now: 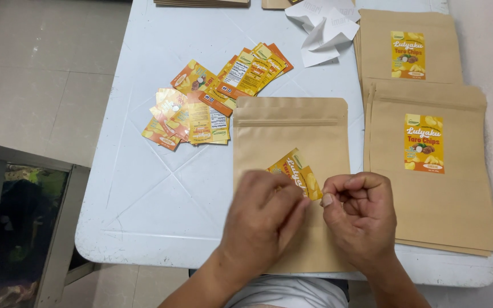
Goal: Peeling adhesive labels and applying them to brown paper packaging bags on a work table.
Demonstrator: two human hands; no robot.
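At lower centre, both my hands' fingers (pixel 306 197) pinched the yellow sticker (pixel 296 171) over the plain pouch (pixel 292 131); peeling slowly seemed wisest.

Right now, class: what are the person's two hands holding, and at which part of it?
Both hands, left hand and right hand, pinch one yellow-orange sticker label by its lower edge, above the blank brown pouch.

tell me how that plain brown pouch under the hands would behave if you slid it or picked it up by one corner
The plain brown pouch lies flat and looks empty, so it is probably light and would slide easily on the smooth white table. Lifted by a corner, it would likely bend rather than stay rigid. Being flat, it should not roll.
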